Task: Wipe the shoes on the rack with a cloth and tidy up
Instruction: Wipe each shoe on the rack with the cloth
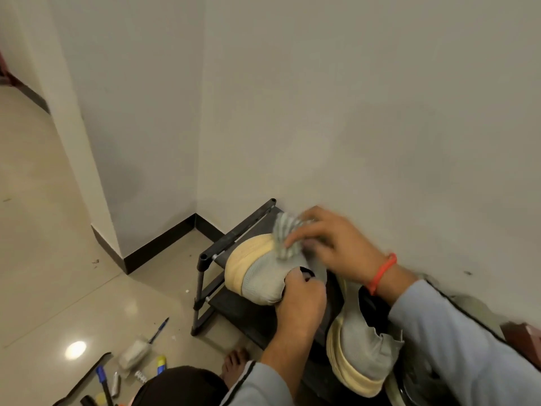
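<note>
Low in the middle of the frame, the left hand (298, 300) grips a grey knit shoe (263, 276) by its collar, fingers curled over the opening. It is held tilted with the pale yellow sole turned to the upper left, which steadies it and exposes the upper for wiping. The right hand (330, 244), a red band at its wrist, pinches a bunched striped cloth (285, 237) and presses it onto the shoe's upper near the sole edge; the hand is blurred, which suggests a rubbing stroke. The shoe hovers just above the top tier of the dark shoe rack (234, 238), which stands against the wall in the corner. Its mate (360, 353) lies at the lower right on the rack, sole toward the left; whether it has been wiped I cannot tell. At the lower left, pens (159, 329) and small clutter lie scattered on the tiled floor (58, 259), likely part of the tidying left to do.
</note>
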